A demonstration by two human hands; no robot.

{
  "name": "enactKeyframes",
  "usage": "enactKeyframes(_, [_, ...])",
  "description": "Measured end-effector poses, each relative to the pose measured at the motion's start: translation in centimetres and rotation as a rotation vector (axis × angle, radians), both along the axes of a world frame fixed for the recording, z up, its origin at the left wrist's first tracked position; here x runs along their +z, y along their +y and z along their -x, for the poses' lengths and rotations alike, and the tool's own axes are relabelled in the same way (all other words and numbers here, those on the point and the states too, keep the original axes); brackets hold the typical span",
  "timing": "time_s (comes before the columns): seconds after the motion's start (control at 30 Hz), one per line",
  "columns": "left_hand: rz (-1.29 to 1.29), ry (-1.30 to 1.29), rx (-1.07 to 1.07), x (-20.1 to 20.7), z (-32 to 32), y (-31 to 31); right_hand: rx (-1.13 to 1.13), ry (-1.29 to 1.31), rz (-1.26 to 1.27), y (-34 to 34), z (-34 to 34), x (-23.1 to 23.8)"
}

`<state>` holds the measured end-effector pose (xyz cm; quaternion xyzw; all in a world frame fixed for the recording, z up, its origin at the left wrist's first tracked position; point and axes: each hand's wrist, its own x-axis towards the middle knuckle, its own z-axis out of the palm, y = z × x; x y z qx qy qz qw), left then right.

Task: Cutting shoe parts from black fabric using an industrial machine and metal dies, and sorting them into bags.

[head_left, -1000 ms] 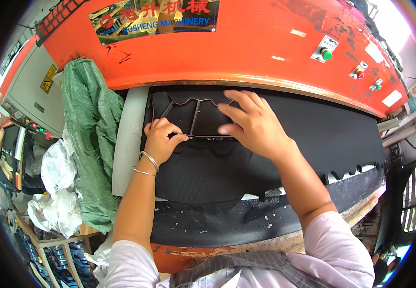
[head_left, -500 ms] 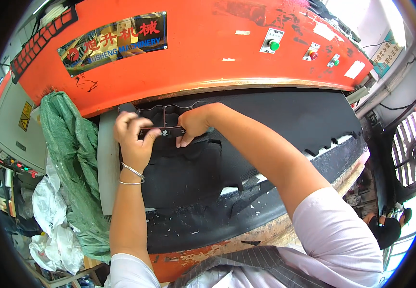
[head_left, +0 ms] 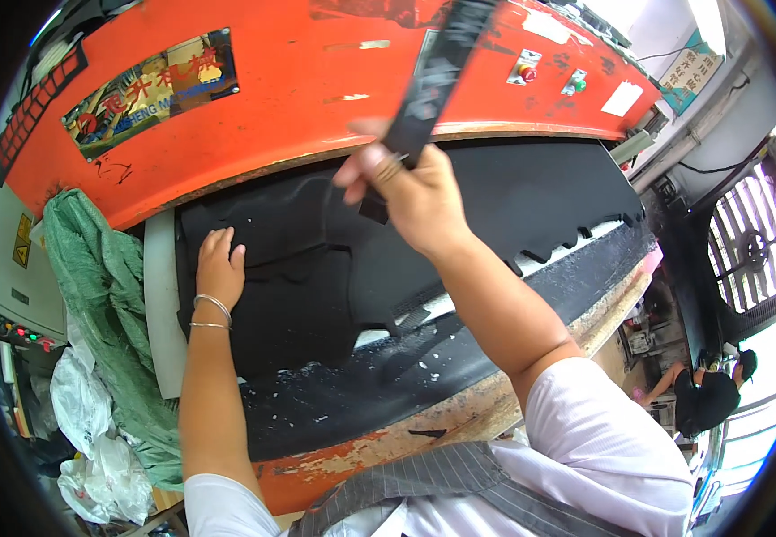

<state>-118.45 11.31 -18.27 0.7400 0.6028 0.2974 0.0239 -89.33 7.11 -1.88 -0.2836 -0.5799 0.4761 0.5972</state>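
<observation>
My right hand is raised over the black sheet material, its fingers closed around a long, flat, dark bar-like piece with grey scuffs. The piece tilts up and right, smeared by motion, and covers part of the orange machine front; its kind cannot be told. My left hand, with silvery bangles on the wrist, lies flat with fingers stretched on the left end of the sheet. Close to it, a cut line and notched pieces show in the black material.
The orange machine spans the far side, with buttons on its front. Green woven cloth and white plastic bags hang at left. A worn wooden edge runs along the near side. Another person sits at far right.
The thin-walled metal frame both hands held on the sheet is no longer seen there. My right hand has risen with the dark piece; my left has let go and lies on the sheet.
</observation>
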Motion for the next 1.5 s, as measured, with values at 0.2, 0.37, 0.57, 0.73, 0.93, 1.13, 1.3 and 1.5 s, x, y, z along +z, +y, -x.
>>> enactKeyframes(0.2, [-0.114,-0.155,-0.200,6.6,-11.4,-5.0,-0.535,0.605,0.307,1.6,-9.2,-3.8])
enactKeyframes(0.37, [0.141,0.128,-0.171,4.8,-21.5,-11.8,-0.361,0.426,0.491,3.9,-15.8,-8.5])
enactKeyframes(0.57, [0.257,0.199,-0.034,3.1,-24.4,-13.8,-0.488,-0.705,0.071,1.8,-29.1,-8.0])
enactKeyframes(0.73, [0.095,0.369,0.057,2.7,-28.0,-14.2,-0.319,-1.187,0.011,-0.2,-37.3,-12.2])
enactKeyframes(0.93, [0.113,0.301,0.034,3.1,-27.5,-16.8,-0.364,-1.048,0.021,-3.1,-38.5,-11.6])
enactKeyframes(1.13, [-0.045,0.140,0.157,2.9,-26.3,-18.4,-0.474,-1.068,-0.008,-4.3,-38.6,-12.4])
enactKeyframes(1.3, [-0.045,0.072,0.195,1.8,-25.2,-18.9,-0.434,-0.921,-0.052,-5.3,-34.1,-11.8])
enactKeyframes(1.5, [-0.038,-0.013,0.177,1.4,-23.8,-19.0,-0.370,-0.980,-0.112,-6.3,-29.4,-12.6])
